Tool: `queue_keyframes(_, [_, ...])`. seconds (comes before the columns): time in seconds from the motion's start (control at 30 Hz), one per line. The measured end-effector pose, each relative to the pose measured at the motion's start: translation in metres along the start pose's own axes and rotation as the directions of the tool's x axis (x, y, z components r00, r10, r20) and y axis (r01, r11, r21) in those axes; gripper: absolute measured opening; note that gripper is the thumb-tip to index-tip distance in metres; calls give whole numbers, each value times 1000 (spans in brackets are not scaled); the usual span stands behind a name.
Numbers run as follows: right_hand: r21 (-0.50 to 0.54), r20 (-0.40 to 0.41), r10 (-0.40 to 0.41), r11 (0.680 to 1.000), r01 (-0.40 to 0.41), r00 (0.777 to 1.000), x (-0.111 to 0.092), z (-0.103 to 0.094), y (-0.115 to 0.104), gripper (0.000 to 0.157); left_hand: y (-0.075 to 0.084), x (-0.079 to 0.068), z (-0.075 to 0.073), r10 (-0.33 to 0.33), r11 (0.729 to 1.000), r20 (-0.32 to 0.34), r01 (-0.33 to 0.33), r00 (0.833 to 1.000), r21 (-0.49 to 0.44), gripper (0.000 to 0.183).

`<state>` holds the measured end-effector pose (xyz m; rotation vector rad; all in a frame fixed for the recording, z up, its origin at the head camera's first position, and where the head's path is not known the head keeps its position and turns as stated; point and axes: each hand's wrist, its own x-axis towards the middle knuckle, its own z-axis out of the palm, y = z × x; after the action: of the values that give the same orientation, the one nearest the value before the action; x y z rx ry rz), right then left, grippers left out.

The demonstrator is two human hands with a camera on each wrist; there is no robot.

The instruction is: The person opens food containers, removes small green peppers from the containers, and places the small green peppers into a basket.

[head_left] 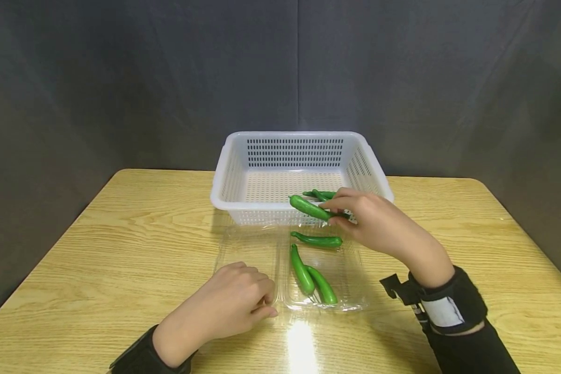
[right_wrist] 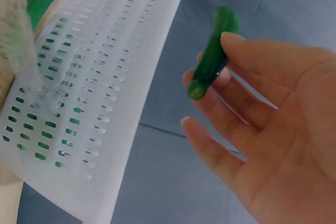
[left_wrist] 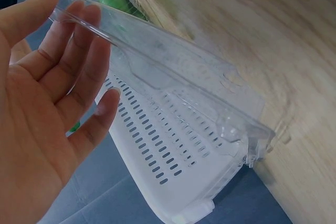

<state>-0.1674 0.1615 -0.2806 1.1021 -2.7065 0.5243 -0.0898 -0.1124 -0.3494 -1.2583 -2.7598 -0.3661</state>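
Note:
In the head view my right hand [head_left: 366, 213] pinches a green chili pepper [head_left: 308, 208] between thumb and fingers, above the front rim of the white basket. The right wrist view shows the same chili pepper [right_wrist: 214, 56] at the fingertips. A hinged clear plastic box [head_left: 350, 283] lies spread wide on the table in front of the basket. Its right half contains a chili pepper [head_left: 318, 240] lying crosswise and two more [head_left: 301, 270] side by side. My left hand [head_left: 229, 301] grips the box's near-left edge, the plastic rim [left_wrist: 100, 32] passing between thumb and fingers.
The white perforated basket [head_left: 224, 192] stands at the back of the wooden table [head_left: 135, 249], with several green chili peppers [head_left: 319, 195] in its right front part. Dark grey cloth [head_left: 177, 83] rises behind and beside the table.

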Motion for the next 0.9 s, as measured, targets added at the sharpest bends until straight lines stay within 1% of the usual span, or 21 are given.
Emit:
queue_keyframes(0.27, [-15, -13, 35, 999, -35, 999, 3, 4, 9, 26, 1, 0, -1, -6, 1000, 0, 6, 1000, -13, 31])
queue_keyframes(0.6, [-4, -58, 38, 999, -39, 998, 5, 11, 20, 26, 1, 0, 0, -4, 1000, -9, 4, 1000, -3, 31])
queue_keyframes(0.77, [-31, -86, 39, 999, -41, 996, 6, 14, 24, 25, 1, 0, -1, -3, 1000, -11, 3, 1000, 1, 31])
queue_keyframes(0.9, [-65, -123, 30, 997, -38, 992, 7, 16, 28, 24, 1, 0, -1, -3, 1000, -8, 3, 1000, 1, 31])
